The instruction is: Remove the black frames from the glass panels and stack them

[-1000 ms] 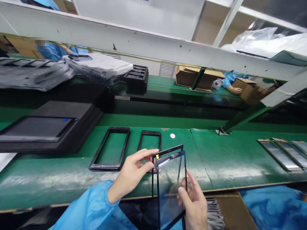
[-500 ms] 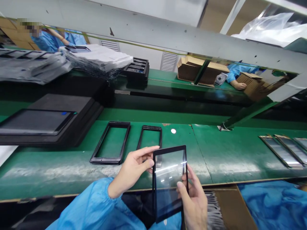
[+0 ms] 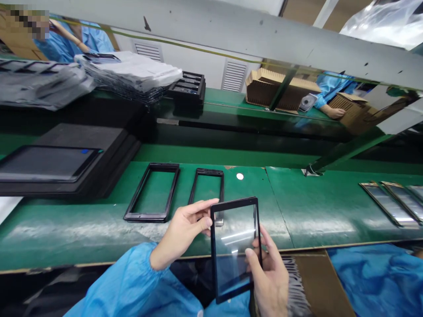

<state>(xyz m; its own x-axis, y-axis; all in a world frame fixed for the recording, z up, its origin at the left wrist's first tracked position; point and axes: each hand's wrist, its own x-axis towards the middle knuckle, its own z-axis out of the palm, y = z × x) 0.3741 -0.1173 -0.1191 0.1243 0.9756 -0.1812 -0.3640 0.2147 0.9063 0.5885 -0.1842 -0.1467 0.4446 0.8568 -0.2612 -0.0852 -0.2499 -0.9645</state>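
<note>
Between my two hands a clear glass touch panel with a black border (image 3: 235, 246) is held up, tilted, over the bench's front edge. My left hand (image 3: 185, 231) pinches its upper left edge with thumb and fingers. Around the lower right side, my right hand (image 3: 269, 273) grips it, thumb on the front and fingers behind, seen partly through the glass. Behind the panel lies a black rectangular frame (image 3: 195, 187), its lower part partly covered by my left hand and the panel. Left of it sits a larger black frame (image 3: 148, 216), seemingly stacked.
A dark panel (image 3: 39, 163) lies on black foam sheets (image 3: 115, 165) at left. Several display panels (image 3: 385, 204) rest at right. A green post (image 3: 350, 149) slants up from the green bench (image 3: 317, 207). Behind are bagged stacks (image 3: 132, 75), cardboard dividers (image 3: 280, 90) and a co-worker's hand (image 3: 335, 113).
The view has shifted slightly, so the background sits a little differently. The panel is tilted slightly differently, and both hands keep the same grip on it.
</note>
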